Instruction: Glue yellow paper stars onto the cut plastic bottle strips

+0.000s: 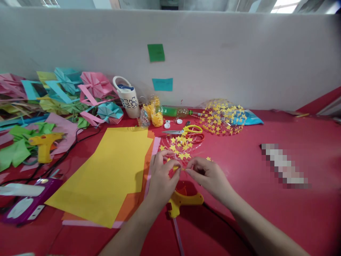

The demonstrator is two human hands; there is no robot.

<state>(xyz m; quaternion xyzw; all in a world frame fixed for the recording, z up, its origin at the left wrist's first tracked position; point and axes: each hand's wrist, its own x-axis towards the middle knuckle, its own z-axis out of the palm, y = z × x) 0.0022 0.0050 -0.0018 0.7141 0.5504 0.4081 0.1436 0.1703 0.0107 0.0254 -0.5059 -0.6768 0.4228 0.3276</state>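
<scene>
My left hand (165, 172) and my right hand (206, 172) meet at the fingertips, both pinched on a small yellow piece (176, 168), probably a paper star; its outline is mostly hidden. Just beyond them lies a clear plastic piece with yellow stars (181, 146) on it. A loose yellow star (208, 159) is near my right hand. Below my hands a yellow glue gun (186, 201) rests on the red table (266, 213), a clear glue stick trailing from it. Yellow-handled scissors (186, 130) and a red-handled pair (198, 138) lie behind the stars.
Yellow sheets (106, 170) over orange and pink ones lie left. Further left are paper flowers (97, 85), another glue gun (45, 144) and a purple power strip (32, 202). A white tumbler (129, 101), green bottle (169, 111) and star-covered dome (222, 117) stand near the wall.
</scene>
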